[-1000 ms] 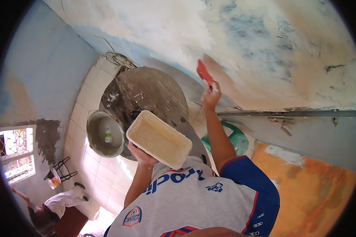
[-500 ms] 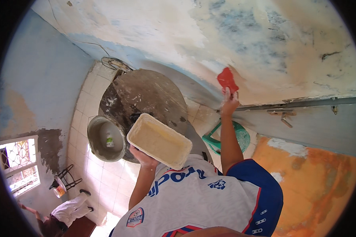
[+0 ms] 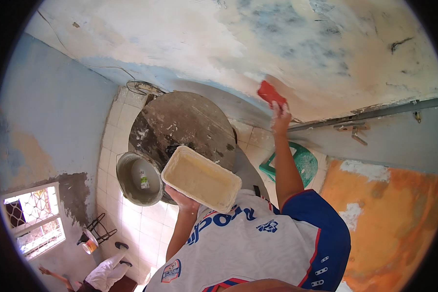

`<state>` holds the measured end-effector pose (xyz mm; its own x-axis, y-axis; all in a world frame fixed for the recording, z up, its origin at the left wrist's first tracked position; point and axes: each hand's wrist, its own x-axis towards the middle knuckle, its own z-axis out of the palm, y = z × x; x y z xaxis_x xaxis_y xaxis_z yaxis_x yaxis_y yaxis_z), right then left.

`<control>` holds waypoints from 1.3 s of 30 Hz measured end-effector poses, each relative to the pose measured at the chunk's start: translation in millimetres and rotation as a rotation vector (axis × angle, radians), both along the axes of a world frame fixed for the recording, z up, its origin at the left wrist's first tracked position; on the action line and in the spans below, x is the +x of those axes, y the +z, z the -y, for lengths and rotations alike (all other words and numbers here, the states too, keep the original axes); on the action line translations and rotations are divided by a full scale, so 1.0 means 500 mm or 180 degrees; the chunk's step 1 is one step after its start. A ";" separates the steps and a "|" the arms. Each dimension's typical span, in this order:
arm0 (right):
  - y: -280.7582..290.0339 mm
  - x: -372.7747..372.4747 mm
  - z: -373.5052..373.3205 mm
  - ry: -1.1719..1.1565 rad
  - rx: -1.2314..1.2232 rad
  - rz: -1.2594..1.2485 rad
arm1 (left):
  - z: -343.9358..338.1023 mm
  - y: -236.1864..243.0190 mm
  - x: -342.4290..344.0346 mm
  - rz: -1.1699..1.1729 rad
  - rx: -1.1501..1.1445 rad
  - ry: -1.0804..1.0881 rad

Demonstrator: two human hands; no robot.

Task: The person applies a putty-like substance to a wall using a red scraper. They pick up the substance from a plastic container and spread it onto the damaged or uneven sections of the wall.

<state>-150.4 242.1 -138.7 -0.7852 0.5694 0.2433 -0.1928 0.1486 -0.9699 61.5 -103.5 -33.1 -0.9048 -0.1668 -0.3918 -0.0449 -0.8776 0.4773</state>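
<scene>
My left hand is closed on the side and underside of a pale rectangular tub, held in front of my chest. A cream, paste-like coating covers its inside. My right hand reaches out to the wall, closed round a red spreader. The spreader is at or very near the patchy wall, which has cream filler over blue paint and dark grey blotches. Whether its edge touches the surface I cannot tell.
A round, stained tabletop stands below the tub. Beside it is a grey bucket with a bottle inside. A green plastic chair sits under my right arm. At lower left, another person is near a barred window.
My right hand and the red spreader have shifted slightly left along the wall, and the spreader is tilted more. My left hand still holds the tub. The whole view has shifted a little.
</scene>
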 end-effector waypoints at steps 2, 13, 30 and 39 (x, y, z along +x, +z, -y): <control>-0.022 -0.035 0.027 0.0314 -0.0127 -0.0252 | 0.006 -0.010 0.006 -0.0032 -0.0079 -0.0072; 0.014 0.016 -0.056 0.0033 0.0593 0.0434 | -0.014 0.057 -0.006 -0.0494 -0.0377 -0.0052; -0.003 -0.060 0.012 0.0227 0.1420 0.0445 | 0.011 0.045 0.004 -0.0002 0.0128 -0.0245; -0.003 0.003 -0.048 -0.0535 0.0286 0.0020 | 0.008 0.014 0.040 -0.0177 0.0256 0.0051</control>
<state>-148.9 266.3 -140.1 -0.6826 0.6689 0.2944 -0.1518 0.2643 -0.9524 81.5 -107.3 -26.2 -0.9229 -0.1516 -0.3539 -0.0059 -0.9135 0.4068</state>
